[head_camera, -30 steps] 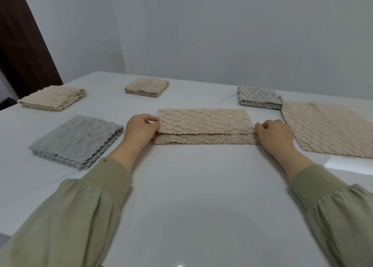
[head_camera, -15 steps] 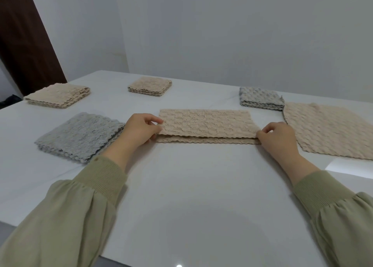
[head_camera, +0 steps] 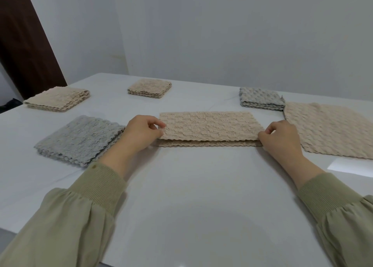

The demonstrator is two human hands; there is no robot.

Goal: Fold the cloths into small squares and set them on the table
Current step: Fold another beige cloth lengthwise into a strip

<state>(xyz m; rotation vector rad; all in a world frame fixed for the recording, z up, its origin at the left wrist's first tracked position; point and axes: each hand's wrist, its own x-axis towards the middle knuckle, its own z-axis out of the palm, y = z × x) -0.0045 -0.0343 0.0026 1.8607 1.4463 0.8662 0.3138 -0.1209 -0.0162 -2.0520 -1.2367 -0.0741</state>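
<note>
drawn nearer, beige cloth (head_camera: 210, 125) hides fingertips of left hand (head_camera: 139, 134) and right hand (head_camera: 282, 138).

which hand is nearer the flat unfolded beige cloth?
Right. The right hand pinches the half-folded cloth at its end beside the flat beige cloth; the left hand pinches the opposite end, farther off.
</note>
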